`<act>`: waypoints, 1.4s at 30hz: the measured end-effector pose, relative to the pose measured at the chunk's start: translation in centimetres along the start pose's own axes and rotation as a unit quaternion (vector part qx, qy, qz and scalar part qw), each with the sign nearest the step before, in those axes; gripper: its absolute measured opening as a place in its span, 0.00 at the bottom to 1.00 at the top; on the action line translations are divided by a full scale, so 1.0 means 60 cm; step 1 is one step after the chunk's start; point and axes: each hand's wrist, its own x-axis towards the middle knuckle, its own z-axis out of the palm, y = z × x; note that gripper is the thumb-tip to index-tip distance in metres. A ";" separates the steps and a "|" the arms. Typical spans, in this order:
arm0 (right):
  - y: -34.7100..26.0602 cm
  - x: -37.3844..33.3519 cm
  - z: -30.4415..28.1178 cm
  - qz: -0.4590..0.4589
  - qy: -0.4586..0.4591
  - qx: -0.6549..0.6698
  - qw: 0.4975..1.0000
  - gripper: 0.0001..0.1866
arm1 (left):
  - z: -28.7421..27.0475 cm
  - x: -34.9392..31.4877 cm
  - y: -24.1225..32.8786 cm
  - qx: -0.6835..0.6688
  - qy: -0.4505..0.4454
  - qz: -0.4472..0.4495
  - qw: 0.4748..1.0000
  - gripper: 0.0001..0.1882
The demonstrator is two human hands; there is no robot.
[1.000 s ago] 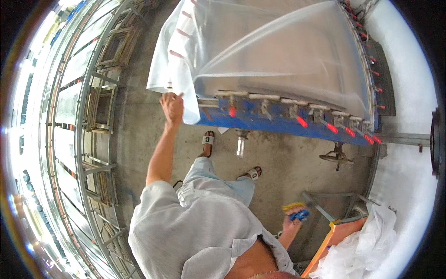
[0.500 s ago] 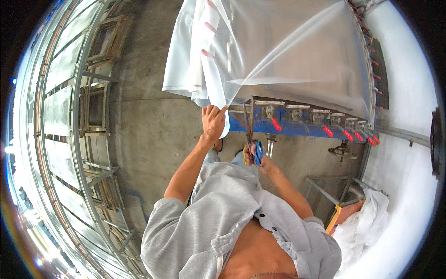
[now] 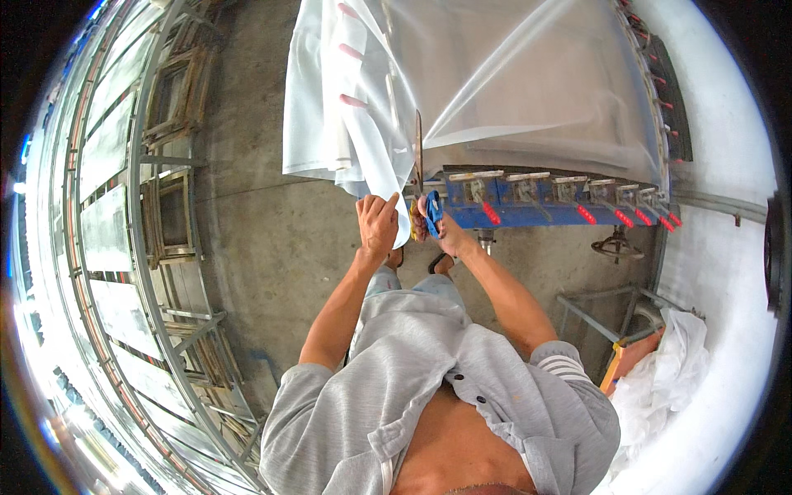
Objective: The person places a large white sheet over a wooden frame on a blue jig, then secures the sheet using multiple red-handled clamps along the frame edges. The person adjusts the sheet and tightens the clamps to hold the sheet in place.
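Blue-framed worktop [image 3: 528, 216], head view: stood over concrete floor [image 3: 272, 247] | translucent film [image 3: 536, 91]: lay across worktop | left hand [image 3: 378, 227]: grip clenched on film's near edge | right hand [image 3: 446, 235]: grip grasped scissors [image 3: 419, 169], blades at film, contact unclear

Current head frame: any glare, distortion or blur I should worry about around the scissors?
Head view: far left blows out to white beyond the metal rack, whose rails bow with the fisheye; head view: pale streaks and sheen cross the clear plastic sheet; head view: scissors and left hand read clearly, no obvious motion smear.
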 end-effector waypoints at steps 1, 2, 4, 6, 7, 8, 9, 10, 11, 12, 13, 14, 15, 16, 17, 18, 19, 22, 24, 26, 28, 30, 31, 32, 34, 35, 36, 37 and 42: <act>0.007 0.003 -0.003 -0.005 0.000 0.009 1.000 0.26 | 0.001 -0.002 -0.001 -0.001 0.002 -0.001 1.000 0.20; 0.015 0.006 -0.006 -0.009 0.000 0.019 1.000 0.22 | 0.002 -0.004 0.000 -0.001 0.005 -0.002 1.000 0.20; 0.029 0.011 -0.011 -0.032 -0.010 0.036 0.999 0.19 | 0.002 -0.006 0.001 -0.003 0.004 -0.005 1.000 0.20; 0.041 0.016 -0.016 -0.070 -0.029 0.051 0.996 0.19 | 0.000 -0.006 0.001 -0.007 -0.003 -0.008 1.000 0.20; 0.034 0.013 -0.010 -0.044 0.008 0.034 0.998 0.19 | 0.001 -0.010 -0.001 -0.010 -0.004 -0.009 1.000 0.20; 0.017 0.008 0.007 -0.015 0.043 0.015 0.999 0.19 | 0.001 -0.015 -0.004 -0.010 -0.004 -0.015 1.000 0.20; 0.009 0.006 0.017 0.013 0.078 -0.003 0.997 0.19 | 0.001 -0.021 -0.006 -0.011 -0.004 -0.021 1.000 0.20; 0.011 0.005 0.017 0.014 0.077 -0.008 0.997 0.20 | 0.000 -0.023 -0.008 -0.013 -0.005 -0.024 1.000 0.20; 0.012 0.003 0.015 0.016 0.075 -0.012 0.997 0.21 | 0.000 -0.024 -0.009 -0.018 0.002 -0.033 0.999 0.19; 0.013 0.001 0.013 0.017 0.073 -0.017 0.997 0.22 | 0.001 -0.025 -0.011 -0.023 0.008 -0.043 0.999 0.19; 0.014 -0.003 0.014 0.021 0.067 -0.009 0.997 0.19 | -0.002 -0.024 -0.010 -0.030 0.011 -0.052 0.998 0.18; 0.013 -0.009 0.015 0.024 0.062 -0.002 0.998 0.17 | -0.004 -0.023 -0.009 -0.054 0.018 -0.094 0.994 0.18; 0.013 -0.015 0.013 0.028 0.056 0.006 0.998 0.14 | -0.005 -0.021 -0.008 -0.077 0.024 -0.135 0.988 0.17; 0.028 -0.026 0.003 0.008 0.037 -0.005 0.999 0.15 | -0.008 -0.017 -0.006 -0.101 0.029 -0.175 0.979 0.17; 0.048 -0.039 -0.012 -0.011 0.014 -0.020 1.000 0.15 | -0.008 -0.012 -0.009 -0.100 0.056 -0.194 0.974 0.13; 0.067 -0.058 -0.028 -0.030 -0.009 -0.035 0.999 0.15 | -0.009 -0.009 -0.015 -0.107 0.065 -0.197 0.972 0.13; 0.075 -0.080 -0.036 -0.025 -0.023 -0.041 0.999 0.15 | -0.007 -0.011 -0.023 -0.112 0.076 -0.204 0.970 0.12; 0.143 -0.167 -0.107 0.118 0.021 -0.130 0.984 0.12 | -0.015 0.006 -0.011 -0.109 0.085 -0.189 0.972 0.07; 0.176 -0.253 -0.120 0.147 0.137 -0.096 0.975 0.14 | -0.022 0.009 -0.003 -0.091 0.081 -0.165 0.979 0.06; 0.203 -0.353 -0.148 0.197 0.184 -0.144 0.952 0.16 | -0.025 0.003 0.008 -0.068 0.063 -0.152 0.984 0.05; 0.271 -0.446 -0.204 0.238 0.220 -0.169 0.931 0.16 | -0.019 0.002 0.014 -0.048 0.054 -0.127 0.989 0.05; 0.345 -0.514 -0.251 0.257 0.238 -0.171 0.921 0.16 | -0.016 -0.005 0.012 -0.024 0.051 -0.101 0.993 0.05; 0.352 -0.533 -0.265 0.259 0.234 -0.183 0.919 0.16 | -0.015 -0.002 0.016 -0.014 0.051 -0.101 0.993 0.04; 0.331 -0.529 -0.270 0.233 0.239 -0.135 0.933 0.16 | -0.010 0.007 0.019 0.000 0.078 -0.105 0.991 0.04; 0.298 -0.530 -0.243 0.181 0.251 -0.022 0.951 0.17 | -0.004 0.023 0.017 0.023 0.117 -0.105 0.987 0.04; 0.284 -0.530 -0.234 0.168 0.225 -0.055 0.958 0.17 | -0.013 0.028 0.011 0.025 0.109 -0.146 0.983 0.06; 0.264 -0.533 -0.242 0.151 0.211 -0.083 0.962 0.18 | -0.009 0.032 0.009 -0.292 0.204 -0.210 0.911 0.09; 0.233 -0.550 -0.259 0.134 0.207 -0.114 0.962 0.18 | 0.000 0.039 0.013 -0.581 0.264 -0.263 0.724 0.12; 0.359 -0.658 -0.334 -0.209 0.384 -0.057 0.898 0.20 | -0.019 0.084 0.115 -0.237 0.129 -0.479 0.835 0.21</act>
